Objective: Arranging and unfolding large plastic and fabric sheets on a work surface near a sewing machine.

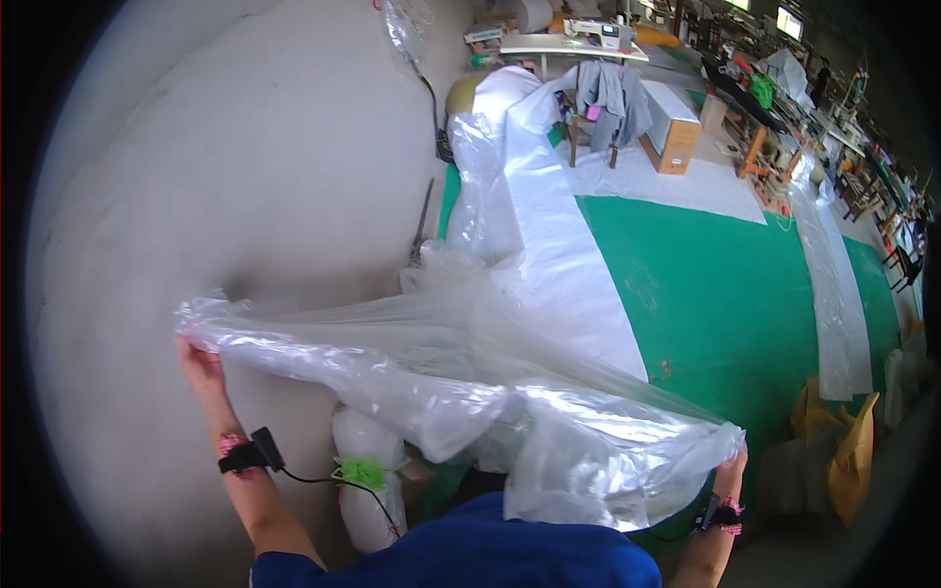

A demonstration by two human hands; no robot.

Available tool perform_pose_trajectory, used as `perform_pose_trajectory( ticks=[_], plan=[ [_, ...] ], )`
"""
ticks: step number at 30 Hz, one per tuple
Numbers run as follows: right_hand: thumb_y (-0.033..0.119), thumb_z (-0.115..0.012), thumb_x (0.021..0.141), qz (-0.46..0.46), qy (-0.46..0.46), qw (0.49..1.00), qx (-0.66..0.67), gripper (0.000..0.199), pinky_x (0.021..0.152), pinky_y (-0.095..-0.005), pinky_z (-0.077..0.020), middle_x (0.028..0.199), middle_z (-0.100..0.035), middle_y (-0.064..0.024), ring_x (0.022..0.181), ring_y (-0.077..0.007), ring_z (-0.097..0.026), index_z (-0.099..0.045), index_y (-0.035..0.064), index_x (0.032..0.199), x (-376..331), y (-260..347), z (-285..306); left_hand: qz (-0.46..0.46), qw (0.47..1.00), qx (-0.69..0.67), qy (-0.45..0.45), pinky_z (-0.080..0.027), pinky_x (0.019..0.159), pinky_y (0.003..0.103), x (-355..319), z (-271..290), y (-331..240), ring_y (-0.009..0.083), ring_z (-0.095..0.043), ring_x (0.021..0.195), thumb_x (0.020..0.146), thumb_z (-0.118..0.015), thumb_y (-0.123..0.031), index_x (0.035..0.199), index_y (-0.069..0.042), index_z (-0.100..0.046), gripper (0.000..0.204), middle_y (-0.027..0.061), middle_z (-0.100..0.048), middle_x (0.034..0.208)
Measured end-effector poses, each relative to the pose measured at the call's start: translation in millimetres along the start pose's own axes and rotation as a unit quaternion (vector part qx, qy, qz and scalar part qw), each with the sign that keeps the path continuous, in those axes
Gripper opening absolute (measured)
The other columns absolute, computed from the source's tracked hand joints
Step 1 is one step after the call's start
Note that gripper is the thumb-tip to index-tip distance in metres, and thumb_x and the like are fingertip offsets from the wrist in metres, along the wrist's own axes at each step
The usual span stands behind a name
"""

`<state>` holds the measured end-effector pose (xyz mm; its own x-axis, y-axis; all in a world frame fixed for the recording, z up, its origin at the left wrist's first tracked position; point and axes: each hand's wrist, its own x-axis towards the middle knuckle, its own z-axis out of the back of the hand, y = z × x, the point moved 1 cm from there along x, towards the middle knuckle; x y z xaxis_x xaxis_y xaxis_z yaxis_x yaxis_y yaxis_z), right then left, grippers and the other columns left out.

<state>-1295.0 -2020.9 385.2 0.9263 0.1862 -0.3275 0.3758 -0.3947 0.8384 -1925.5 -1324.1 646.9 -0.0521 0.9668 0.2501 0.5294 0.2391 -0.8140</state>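
A wide sheet of clear plastic film (461, 392) is stretched between my two hands in front of my body. At the left, near the pale wall, my left hand (203, 365) is closed round one edge of it, its fingers partly covered by the film. My right hand (733, 461) grips the opposite edge at the lower right, the fingertips hidden behind the plastic. Between them the film sags in folds, and its far part trails toward a long white sheet (559, 245) on the floor. Each wrist wears a black strap with a small device.
Left stands a plain pale wall (245, 147). Green floor (706, 284) spreads right. Ahead are a chair with grey cloth (613, 93), a cardboard box (674, 132) and a sewing machine on a table (598, 37). A white wrapped roll (368, 441) stands beside me; yellow sacks (848, 461) lie right.
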Motion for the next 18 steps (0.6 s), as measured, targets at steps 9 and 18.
perform_pose_trajectory(
  ticks=[9, 18],
  plan=[
    [0.035, -0.049, 0.09, 0.057, -0.017, 0.998, 0.027, 0.038, 0.067, -0.0269, -0.0455, 0.088, -0.059, 0.0015, 0.077, -0.0105, -0.056, -0.057, 0.0081, 0.116, 100, 62, 35, -0.157, 0.986, 0.025, 0.042, -0.048, 0.087, 0.032, 29, 8, -104, 0.0166, -0.058, 0.096, 0.091, -0.053, -0.023, 0.108, -0.002, -0.055, 0.026, 0.0073, -0.06, 0.104],
    [0.042, -0.061, 0.082, 0.051, 0.315, 0.926, -0.2, 0.034, 0.047, -0.0239, -0.0332, 0.063, -0.042, 0.0067, 0.053, -0.005, -0.04, -0.058, 0.0082, 0.087, -71, 92, -273, 0.168, 0.854, 0.228, 0.437, -0.047, 0.084, 0.031, -164, -219, -1, 0.016, -0.061, 0.091, 0.089, -0.054, -0.007, 0.118, 0.001, -0.054, 0.031, 0.0078, -0.064, 0.1]
  ],
)
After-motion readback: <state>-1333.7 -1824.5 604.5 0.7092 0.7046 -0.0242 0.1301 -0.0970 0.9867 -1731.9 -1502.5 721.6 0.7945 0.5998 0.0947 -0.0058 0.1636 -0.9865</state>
